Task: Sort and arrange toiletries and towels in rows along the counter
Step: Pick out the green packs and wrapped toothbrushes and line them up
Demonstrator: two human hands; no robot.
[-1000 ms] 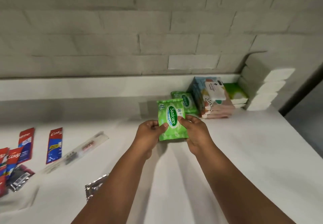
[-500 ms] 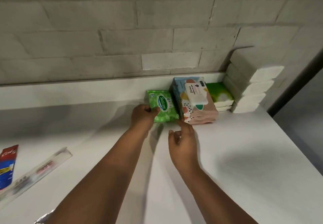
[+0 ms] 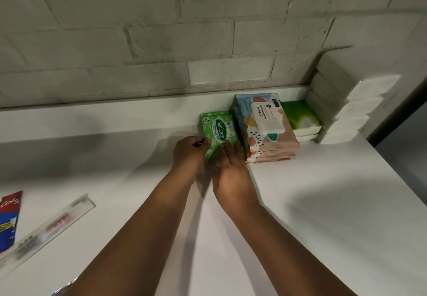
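1. The green Sanicare pack lies against the back edge of the white desk, its right side touching the stack of patterned wipe packs, which serves as the landmark here.
2. The left hand sits at the pack's near left corner, left of the stack, with its fingers curled onto the pack's edge, pinching it.
3. The right hand lies just in front of the stack's left end, fingers straight and flat on the pack's near right part, pressing it rather than clasping it.
4. Handling, as a judgement: the pack looks like a soft, light film pouch (glossy, so likely a little slippery), which will give under the fingers. It is best held by its edges or corners, or slid flat under the palm, not squeezed in the middle where the label flap sits.
5. Whether a second green pack lies under it cannot be told.
6. Right of the stack are packs with a green top, and beyond those a pile of folded white towels by the wall.
7. Far left of the stack, well apart, lie a clear-packed toothbrush and a toothpaste carton, not yet in a row.
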